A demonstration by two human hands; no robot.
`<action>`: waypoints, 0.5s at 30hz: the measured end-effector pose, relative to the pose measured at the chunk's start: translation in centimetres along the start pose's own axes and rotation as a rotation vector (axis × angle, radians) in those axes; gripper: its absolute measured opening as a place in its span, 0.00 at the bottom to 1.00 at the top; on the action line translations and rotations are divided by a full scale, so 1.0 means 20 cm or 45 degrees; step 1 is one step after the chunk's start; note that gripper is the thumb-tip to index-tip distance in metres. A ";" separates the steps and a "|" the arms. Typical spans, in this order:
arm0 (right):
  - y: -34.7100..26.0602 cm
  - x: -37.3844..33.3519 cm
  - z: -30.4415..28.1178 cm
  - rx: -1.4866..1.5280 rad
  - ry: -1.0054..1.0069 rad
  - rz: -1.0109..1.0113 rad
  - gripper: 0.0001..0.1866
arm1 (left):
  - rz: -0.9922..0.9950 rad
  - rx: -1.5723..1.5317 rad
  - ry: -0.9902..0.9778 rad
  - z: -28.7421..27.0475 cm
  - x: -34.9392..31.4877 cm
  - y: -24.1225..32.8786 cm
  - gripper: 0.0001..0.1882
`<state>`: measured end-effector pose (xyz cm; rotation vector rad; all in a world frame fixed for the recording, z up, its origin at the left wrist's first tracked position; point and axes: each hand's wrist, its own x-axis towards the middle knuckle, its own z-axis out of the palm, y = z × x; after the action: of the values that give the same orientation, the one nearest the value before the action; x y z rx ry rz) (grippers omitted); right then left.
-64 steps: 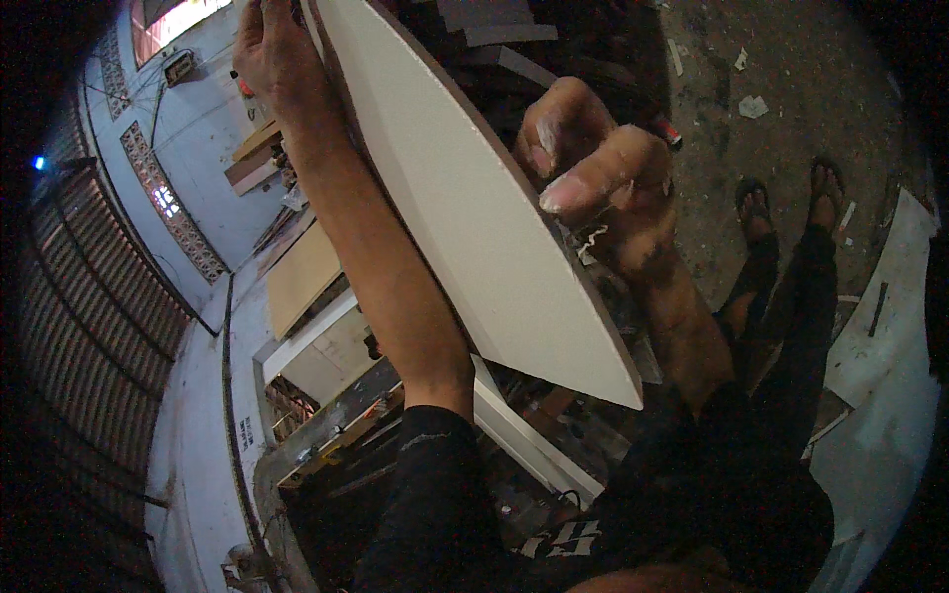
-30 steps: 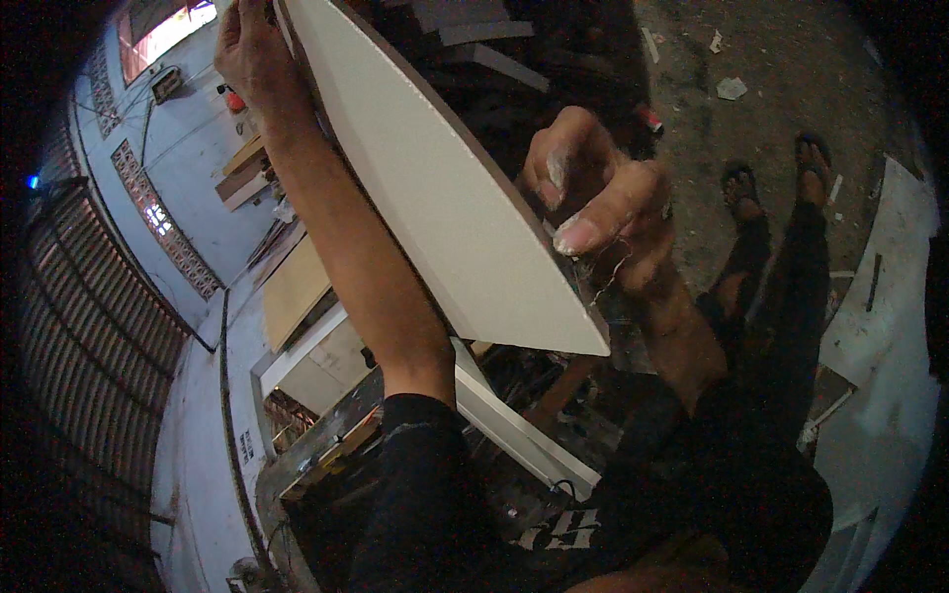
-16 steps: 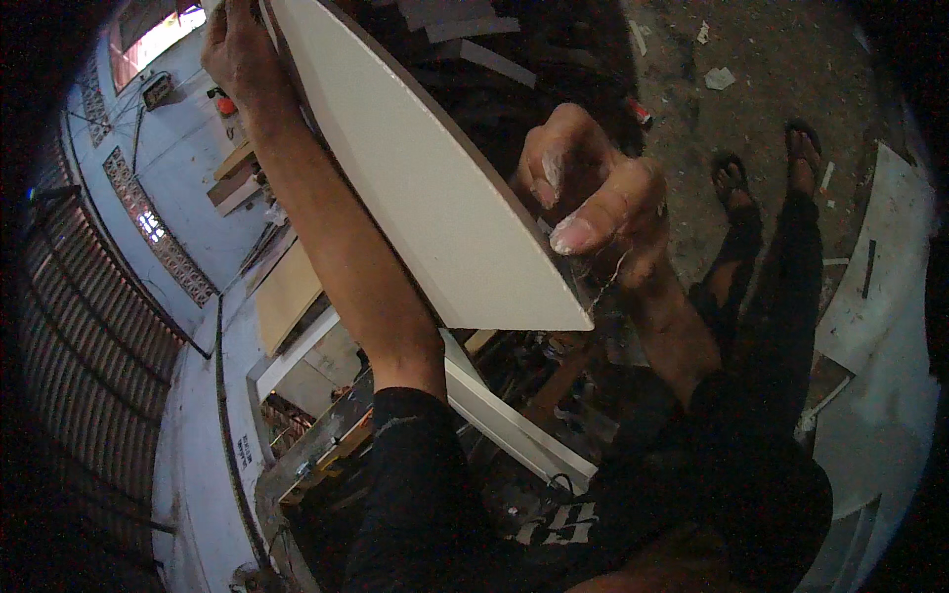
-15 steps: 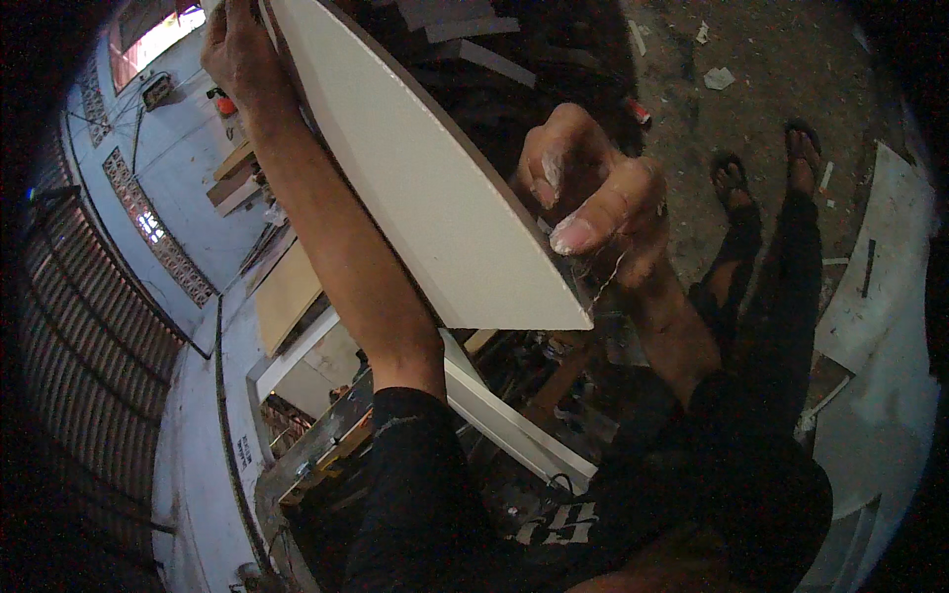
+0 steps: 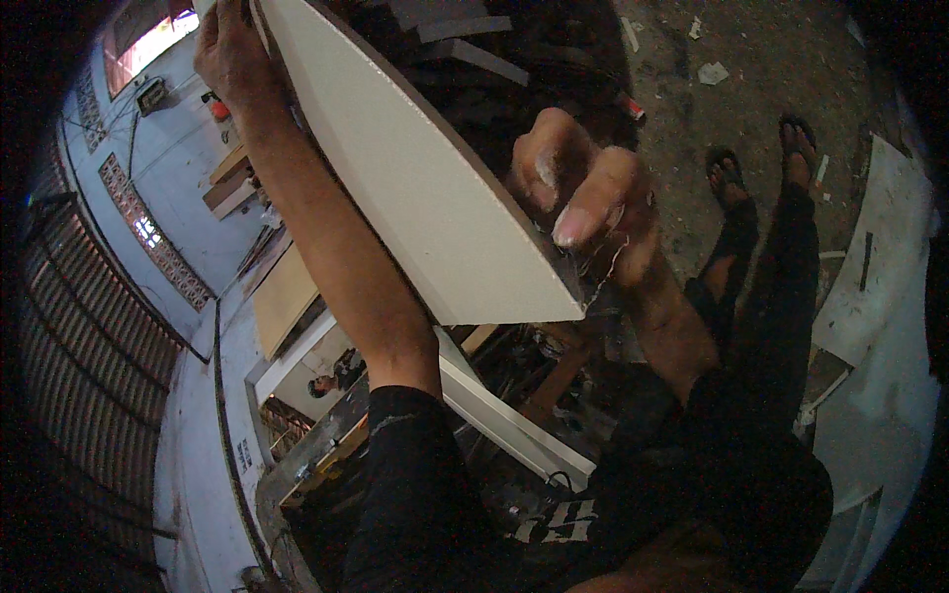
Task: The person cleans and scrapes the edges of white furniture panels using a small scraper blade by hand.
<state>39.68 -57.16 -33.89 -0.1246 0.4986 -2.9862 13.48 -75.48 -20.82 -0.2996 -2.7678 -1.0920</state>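
Note:
A long white board (image 5: 415, 188) with a curved edge runs from the top of the view down to a pointed corner near the middle. My left hand (image 5: 235, 59) grips its far end at the upper left, and that forearm lies along its left side. Close to the lower right edge is my right hand (image 5: 593, 193), its fingers curled in and thumb bent, with whitish dust on the skin. From its fingers a thin curly strand (image 5: 615, 259) dangles beside the board's corner. What else the right fingers hold is hidden.
Under the board stands a cluttered bench with a white panel strip (image 5: 514, 420). Scraps lie on the floor, among them a pale piece (image 5: 712, 73). Large white sheets (image 5: 865, 296) lean at the right. Another person (image 5: 321, 383) shows at the left, beyond the bench.
My right hand has shifted slightly up and left along the board's edge, and the strand hangs differently. Another person has come into sight at the left. My left hand keeps its grip.

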 end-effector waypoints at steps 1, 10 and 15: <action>0.00 -0.01 -0.01 -0.002 0.004 0.006 0.08 | 0.000 -0.003 0.001 0.00 0.00 0.00 0.20; 0.01 -0.01 -0.03 -0.028 0.025 0.010 0.08 | 0.019 -0.013 -0.010 0.03 0.02 -0.02 0.20; 0.01 0.00 -0.03 -0.019 0.024 0.029 0.08 | 0.034 0.001 -0.013 0.03 0.03 -0.01 0.19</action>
<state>39.55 -57.10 -34.51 -0.0921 0.5214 -2.9648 12.87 -75.19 -21.26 -0.3418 -2.7648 -1.0861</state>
